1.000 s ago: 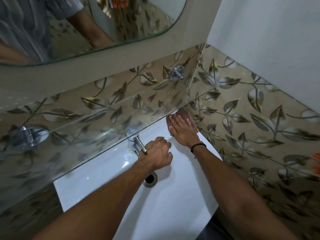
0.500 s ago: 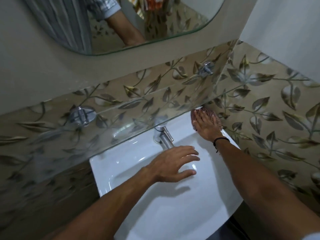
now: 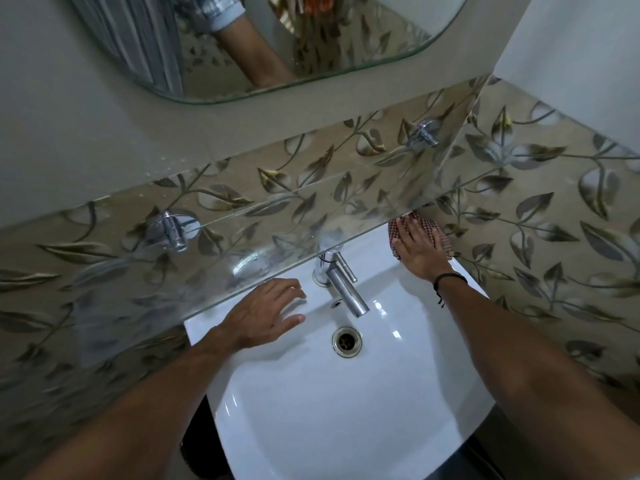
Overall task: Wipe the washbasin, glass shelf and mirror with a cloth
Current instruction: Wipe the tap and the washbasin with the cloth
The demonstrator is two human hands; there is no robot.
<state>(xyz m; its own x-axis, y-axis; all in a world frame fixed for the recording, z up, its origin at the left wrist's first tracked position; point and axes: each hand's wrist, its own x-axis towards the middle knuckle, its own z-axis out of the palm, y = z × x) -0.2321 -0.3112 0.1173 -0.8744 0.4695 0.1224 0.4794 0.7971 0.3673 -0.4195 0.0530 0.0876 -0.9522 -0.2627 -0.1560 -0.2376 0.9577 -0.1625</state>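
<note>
Red-checked cloth [image 3: 431, 223] lies pressed under the flat, straight-fingered right hand [image 3: 417, 249] at the basin's [image 3: 329, 410] back right corner, beneath the glass shelf [image 3: 242, 265]. Left hand [image 3: 263, 313] is spread beside the tap [image 3: 341, 282]. Risk: lifting carelessly, knuckles could strike the shelf edge.

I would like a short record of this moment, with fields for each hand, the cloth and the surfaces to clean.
left hand: open, fingers spread, left of the tap, holding nothing
right hand: pressing flat on the cloth
cloth: checked, at the back right corner of the washbasin, by the tiled wall
glass shelf: just above the basin's back edge
mirror: on the wall above the shelf
</note>
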